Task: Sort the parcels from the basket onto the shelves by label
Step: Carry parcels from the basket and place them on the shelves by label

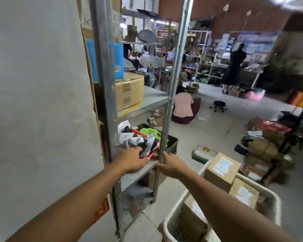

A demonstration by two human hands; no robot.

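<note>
A grey metal shelf unit point(147, 98) stands in front of me. On its lower shelf point(138, 173) lies a red basket point(153, 153) heaped with soft bagged parcels point(140, 142). My left hand point(132, 160) grips the near rim of that red basket. My right hand point(170, 164) holds the shelf's front right post at shelf height. At lower right is a white basket point(175, 212) holding brown cardboard parcels point(222, 170) with white labels.
A cardboard box point(129, 89) and a blue container point(118, 60) sit on the middle shelf. A grey wall is at left. A dark crate point(172, 142) stands behind the shelf. One person crouches on the floor, another stands far right. Boxes pile on the floor at right.
</note>
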